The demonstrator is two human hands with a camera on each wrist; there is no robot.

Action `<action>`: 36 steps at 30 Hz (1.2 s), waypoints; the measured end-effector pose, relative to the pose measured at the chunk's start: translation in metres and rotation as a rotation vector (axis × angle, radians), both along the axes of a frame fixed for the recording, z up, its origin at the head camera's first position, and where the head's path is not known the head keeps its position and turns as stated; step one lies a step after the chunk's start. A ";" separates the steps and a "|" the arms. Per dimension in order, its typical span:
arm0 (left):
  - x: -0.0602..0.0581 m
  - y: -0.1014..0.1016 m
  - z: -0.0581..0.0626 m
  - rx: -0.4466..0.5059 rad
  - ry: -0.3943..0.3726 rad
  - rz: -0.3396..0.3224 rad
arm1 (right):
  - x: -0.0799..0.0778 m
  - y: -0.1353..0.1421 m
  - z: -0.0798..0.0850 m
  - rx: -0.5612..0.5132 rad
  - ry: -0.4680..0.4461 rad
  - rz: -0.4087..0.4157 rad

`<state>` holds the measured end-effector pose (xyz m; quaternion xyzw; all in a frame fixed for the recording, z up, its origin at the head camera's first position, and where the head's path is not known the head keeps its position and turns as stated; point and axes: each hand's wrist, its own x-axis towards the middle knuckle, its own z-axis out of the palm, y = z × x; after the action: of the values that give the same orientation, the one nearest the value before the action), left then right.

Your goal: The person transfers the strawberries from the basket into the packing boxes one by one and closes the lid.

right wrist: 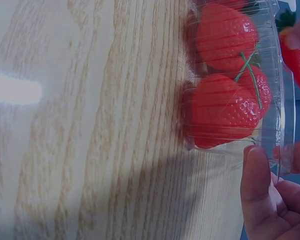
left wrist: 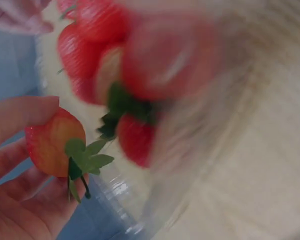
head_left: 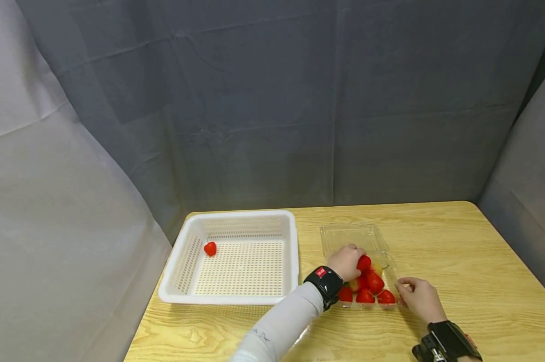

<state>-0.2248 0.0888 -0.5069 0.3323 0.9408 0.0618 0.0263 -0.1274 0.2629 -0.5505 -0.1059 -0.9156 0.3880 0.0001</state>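
My left hand point(head_left: 345, 262) is over a clear plastic clamshell box point(head_left: 354, 236). In the left wrist view, its thumb and fingers hold a red and yellow strawberry point(left wrist: 52, 145) with green leaves. Below and around it, more red strawberries point(head_left: 374, 282) are heaped in the box, among them a yellowish fruit point(head_left: 377, 269) with a stem. My right hand point(head_left: 422, 299) pinches the box's right edge between thumb and fingers; the right wrist view shows the thumb point(right wrist: 256, 170) against the clear wall. The lid lies folded back on the far side.
Left of the box stands a white perforated plastic basket point(head_left: 295, 251) with one small red fruit point(head_left: 210, 249) in its far left corner. Both containers rest on a wood-grain table point(head_left: 471, 251). Grey cloth point(head_left: 254, 110) hangs behind, and pale cloth point(head_left: 64, 201) on the left.
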 end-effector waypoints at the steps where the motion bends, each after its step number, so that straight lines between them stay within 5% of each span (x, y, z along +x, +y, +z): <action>1: 0.001 0.001 -0.005 -0.008 0.004 0.000 | 0.000 0.000 0.000 -0.001 0.001 0.002; 9: 0.001 0.002 -0.035 0.005 0.064 -0.013 | 0.000 0.000 0.004 -0.007 -0.011 0.008; 21: 0.010 0.004 -0.044 -0.059 0.228 -0.012 | 0.001 -0.001 0.004 0.007 0.011 0.009; 30: 0.008 0.001 -0.030 -0.081 0.179 -0.019 | 0.002 -0.001 0.002 0.022 0.025 -0.001; 36: -0.011 -0.023 0.019 0.017 0.132 0.002 | 0.002 -0.001 0.002 0.022 0.018 0.000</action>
<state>-0.2363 0.0655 -0.4881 0.3349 0.9402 0.0478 -0.0387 -0.1256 0.2620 -0.5485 -0.1023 -0.9198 0.3787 0.0092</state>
